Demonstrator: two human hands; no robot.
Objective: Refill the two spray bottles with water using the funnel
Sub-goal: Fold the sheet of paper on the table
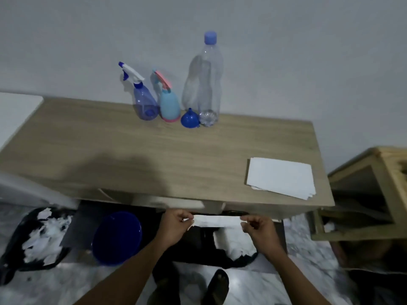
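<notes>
Left hand [174, 227] and right hand [261, 230] are both below the near edge of the table [154, 155], each pinching one end of a white paper strip [217, 221] stretched level between them. Fingers of both hands are clenched on the strip: left fingertips [187, 217] at its left end, right fingertips [246, 224] at its right end.

Task items stand well beyond the fingers, at the far edge of the table by the wall. In a row, left to right: purple sprayer [144, 104], light blue sprayer [169, 104], blue funnel [190, 118] resting mouth down, clear water bottle [204, 84] with cap on. Funnel touches or nearly touches the bottle base. Both sprayers are upright with heads fitted.

Paper stack [280, 177] lies on the table beyond the right hand. Blue basin [116, 237] sits on the floor left of the left hand.
</notes>
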